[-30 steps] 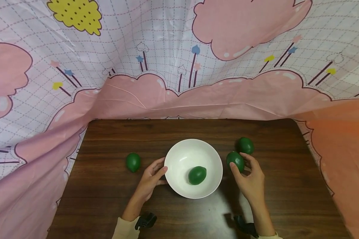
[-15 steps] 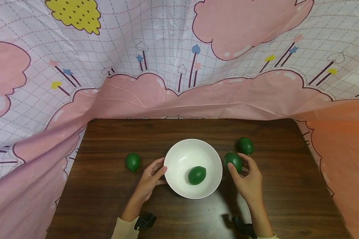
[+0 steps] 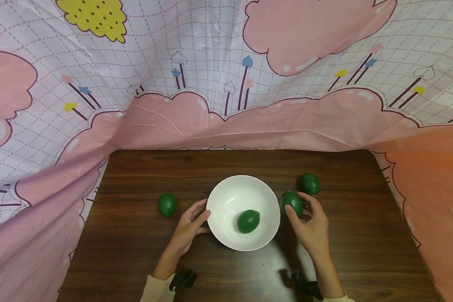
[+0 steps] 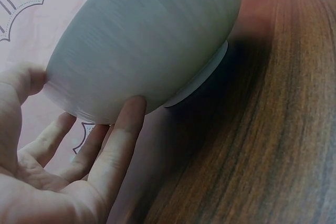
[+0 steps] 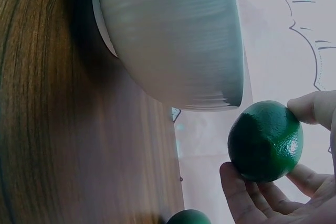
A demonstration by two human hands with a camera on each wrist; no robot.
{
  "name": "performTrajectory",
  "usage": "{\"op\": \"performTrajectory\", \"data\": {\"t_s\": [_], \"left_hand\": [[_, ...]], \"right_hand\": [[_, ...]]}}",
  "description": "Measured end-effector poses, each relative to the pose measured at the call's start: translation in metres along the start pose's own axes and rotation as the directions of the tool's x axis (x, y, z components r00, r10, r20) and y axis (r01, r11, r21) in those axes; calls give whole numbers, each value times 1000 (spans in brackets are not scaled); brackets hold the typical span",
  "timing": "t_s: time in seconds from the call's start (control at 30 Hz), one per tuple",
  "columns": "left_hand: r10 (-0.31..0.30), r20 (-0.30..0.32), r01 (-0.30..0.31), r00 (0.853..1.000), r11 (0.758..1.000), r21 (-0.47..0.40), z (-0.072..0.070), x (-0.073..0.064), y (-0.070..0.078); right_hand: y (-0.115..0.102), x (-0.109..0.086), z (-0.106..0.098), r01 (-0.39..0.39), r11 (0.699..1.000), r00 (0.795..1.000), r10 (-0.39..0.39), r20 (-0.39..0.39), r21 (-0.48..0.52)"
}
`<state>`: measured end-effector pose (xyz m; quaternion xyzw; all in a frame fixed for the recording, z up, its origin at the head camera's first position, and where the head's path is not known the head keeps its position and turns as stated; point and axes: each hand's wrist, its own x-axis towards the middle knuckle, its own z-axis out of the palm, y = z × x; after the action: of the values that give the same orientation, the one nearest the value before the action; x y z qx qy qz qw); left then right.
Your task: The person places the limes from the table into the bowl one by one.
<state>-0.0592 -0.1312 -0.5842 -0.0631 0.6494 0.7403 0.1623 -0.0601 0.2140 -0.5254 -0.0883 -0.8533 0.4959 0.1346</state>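
Right grip point(image 3: 314, 227) lime-wide around 1 lime point(image 3: 292, 203), left point(image 3: 188, 225) on bowl point(image 3: 226, 199)

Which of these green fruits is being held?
The fruit in the right hand, beside the white bowl. The others are ungripped: the inner fruit lies in the bowl, the left fruit and far-right fruit on the table.

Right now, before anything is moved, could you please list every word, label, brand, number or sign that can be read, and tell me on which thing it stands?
None: no word, label, brand or number is readable in any view.
White bowl: plain where it shows.
Green fruits: no visible sticker.
Patterned cloth: printed clouds and stars, no letters.
Black wrist devices: too small and dark to tell.
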Motion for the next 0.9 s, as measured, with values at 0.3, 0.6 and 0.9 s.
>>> {"op": "performTrajectory", "data": {"t_s": [0.3, 0.6, 0.9], "left_hand": [[3, 5, -3, 1000, 1000, 5, -1, 1, -3], [6, 29, -6, 1000, 1000, 1, -2, 1, 0], [-3, 22, 3, 1000, 1000, -11, -2, 2, -1]], "right_hand": [[-2, 0, 3, -5, 1000, 1000, 5, 19, 7], [-6, -1, 5, 7, 1000, 1000, -6, 19, -23], [-10, 0, 7, 24, 999, 1000, -23, 17, -27]]}}
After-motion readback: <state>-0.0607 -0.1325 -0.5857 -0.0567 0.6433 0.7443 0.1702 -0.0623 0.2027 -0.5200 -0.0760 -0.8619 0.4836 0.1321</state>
